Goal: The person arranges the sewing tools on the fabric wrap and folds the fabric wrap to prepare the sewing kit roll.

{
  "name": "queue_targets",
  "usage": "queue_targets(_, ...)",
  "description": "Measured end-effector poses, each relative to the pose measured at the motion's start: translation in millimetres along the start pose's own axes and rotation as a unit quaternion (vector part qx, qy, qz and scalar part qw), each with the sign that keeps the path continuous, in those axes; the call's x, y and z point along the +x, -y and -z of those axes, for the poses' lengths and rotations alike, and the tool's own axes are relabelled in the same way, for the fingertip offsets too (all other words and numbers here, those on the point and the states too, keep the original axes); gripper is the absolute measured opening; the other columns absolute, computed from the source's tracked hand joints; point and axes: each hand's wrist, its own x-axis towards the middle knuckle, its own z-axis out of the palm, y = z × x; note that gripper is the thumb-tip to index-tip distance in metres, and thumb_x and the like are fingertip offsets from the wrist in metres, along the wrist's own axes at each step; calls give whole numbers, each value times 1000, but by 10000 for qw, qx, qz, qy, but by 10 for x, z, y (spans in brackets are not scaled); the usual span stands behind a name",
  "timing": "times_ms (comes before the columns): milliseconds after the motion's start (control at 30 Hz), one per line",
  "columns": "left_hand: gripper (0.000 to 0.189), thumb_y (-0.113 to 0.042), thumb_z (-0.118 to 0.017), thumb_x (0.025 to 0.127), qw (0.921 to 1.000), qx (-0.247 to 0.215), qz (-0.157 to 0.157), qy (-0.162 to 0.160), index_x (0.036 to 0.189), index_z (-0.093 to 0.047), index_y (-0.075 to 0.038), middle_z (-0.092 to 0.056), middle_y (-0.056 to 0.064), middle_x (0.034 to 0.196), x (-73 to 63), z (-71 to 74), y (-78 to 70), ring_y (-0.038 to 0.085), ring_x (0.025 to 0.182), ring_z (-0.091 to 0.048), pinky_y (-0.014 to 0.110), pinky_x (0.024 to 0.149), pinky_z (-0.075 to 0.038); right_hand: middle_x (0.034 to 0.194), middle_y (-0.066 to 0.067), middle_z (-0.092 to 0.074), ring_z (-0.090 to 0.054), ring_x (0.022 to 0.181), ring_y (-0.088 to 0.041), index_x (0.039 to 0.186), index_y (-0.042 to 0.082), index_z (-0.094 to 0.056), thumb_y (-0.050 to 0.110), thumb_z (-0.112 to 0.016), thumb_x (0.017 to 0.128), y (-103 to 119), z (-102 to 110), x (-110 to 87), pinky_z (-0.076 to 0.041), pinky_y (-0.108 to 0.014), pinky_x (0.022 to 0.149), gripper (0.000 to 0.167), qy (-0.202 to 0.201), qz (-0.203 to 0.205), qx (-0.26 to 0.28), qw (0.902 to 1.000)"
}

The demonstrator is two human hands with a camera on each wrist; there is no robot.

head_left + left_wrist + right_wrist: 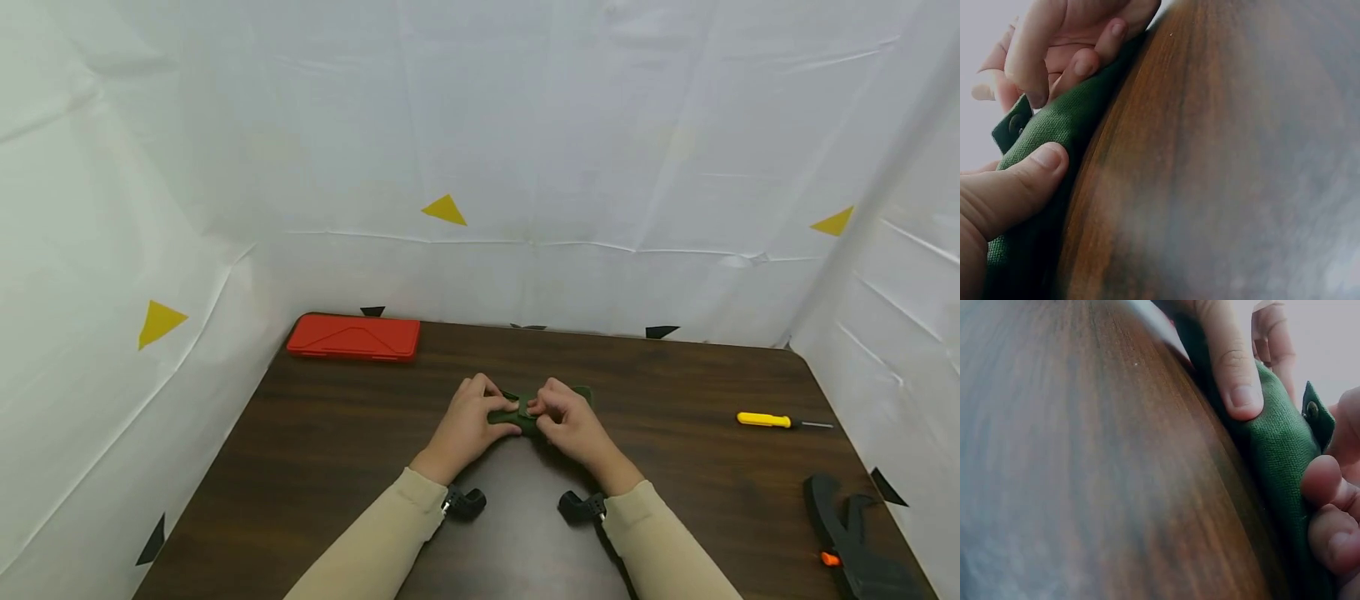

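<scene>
A small green fabric pouch (pixel 527 427) lies on the table in front of me, partly covered by my hands. My left hand (pixel 468 419) grips its left end, the thumb (pixel 1032 178) pressed on the near side and the other fingers behind. A short strap tab with a metal snap (pixel 1317 417) stands up from the pouch's top edge. My right hand (pixel 573 423) has curled fingers at this tab and pinches it. In the left wrist view the snap faces the near side, above the woven cloth (pixel 1063 119).
On the dark wood table (pixel 337 467), a red case (pixel 354 337) lies at the back left. Off to the right are a yellow-handled screwdriver (pixel 772 420) and a black clamp (pixel 862 542) with an orange button. White sheeting (pixel 562 125) walls the back and sides.
</scene>
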Motion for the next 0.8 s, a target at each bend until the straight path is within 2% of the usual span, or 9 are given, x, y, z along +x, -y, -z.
queue_targets(67,40,-37,-92,86,10000,-4,23,10,124,-84,-26,-59,-1,117,0,-5,4,16,105,-52,32,89,-49,105,-7,-61,-60,73,-11,89,17,-74,-14,-61,97,8,1,-1,-57,-27,61,34,33,111,-121,9999)
queue_targets(133,40,-37,-92,86,10000,-8,68,28,124,-84,-26,-59,-1,117,-2,-9,6,16,105,-52,31,88,-49,102,-8,-59,-54,67,-10,92,18,-74,-12,-60,96,15,4,-6,-54,-26,60,34,89,262,-302,9992)
queue_targets(300,38,-38,-91,87,9998,-35,157,84,122,-85,-26,-59,-2,117,-6,-8,10,16,104,-51,31,88,-49,98,-9,-54,-49,67,-9,98,22,-70,-1,-69,100,54,3,-6,-50,-25,63,23,278,542,-779,9951)
queue_targets(400,38,-37,-91,87,9998,-87,148,77,122,-85,-25,-59,-1,116,-4,1,4,16,104,-51,30,88,-48,100,-8,-55,-50,66,-11,98,21,-69,3,-73,101,49,3,3,-51,-26,63,20,313,430,-733,9959)
queue_targets(533,40,-36,-92,86,9997,-165,164,48,123,-85,-24,-58,-1,116,-3,12,-8,16,104,-50,30,86,-48,101,-6,-55,-50,65,-13,96,17,-71,-2,-72,100,27,16,10,-50,-26,62,20,260,320,-485,9980)
queue_targets(633,40,-37,-92,86,9996,-190,216,70,124,-84,-26,-58,-2,117,-2,12,-11,15,104,-50,29,86,-47,102,-5,-54,-49,64,-12,93,17,-70,-5,-71,98,31,28,11,-50,-26,61,23,314,488,-470,9972)
queue_targets(800,40,-38,-92,86,9995,-184,230,61,123,-85,-27,-58,-3,117,2,4,6,15,104,-50,29,86,-48,102,-1,-51,-46,65,-8,91,16,-70,-6,-72,98,36,35,12,-49,-24,60,23,465,847,-758,9924)
